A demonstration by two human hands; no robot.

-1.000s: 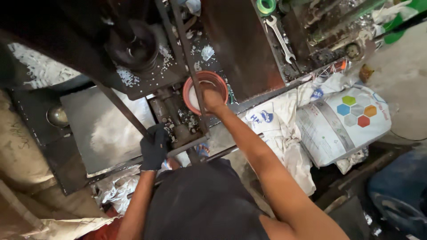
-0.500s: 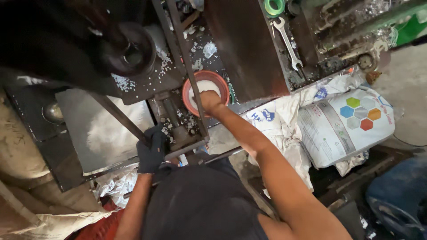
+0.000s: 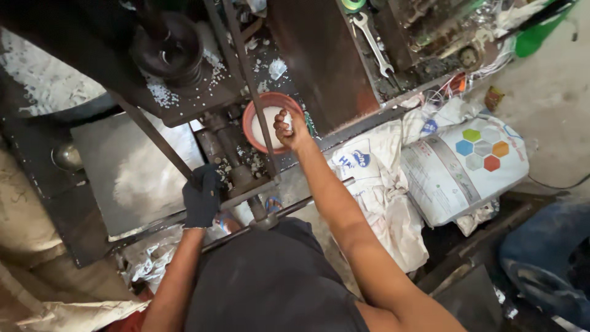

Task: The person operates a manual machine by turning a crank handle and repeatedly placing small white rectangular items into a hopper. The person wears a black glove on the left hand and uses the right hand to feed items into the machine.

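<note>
- Two hands at work: my right hand [image 3: 287,128] is cupped tight round a small fistful of white granules over the red bowl [image 3: 255,126], and my gloved left hand [image 3: 201,198] is wrapped round the slanted metal bar [image 3: 157,138] of the machine
- Bowl sits on the dark machine bed, just behind a thin upright rod [image 3: 249,80], with loose white pellets [image 3: 161,93] scattered nearby
- I judge it best to keep my fingers closed under the granules and lift straight up, clear of the rod, so nothing spills
- My left grip should stay firm on the bar to steady me
- White sacks [image 3: 458,163] lie well apart to my right
</note>
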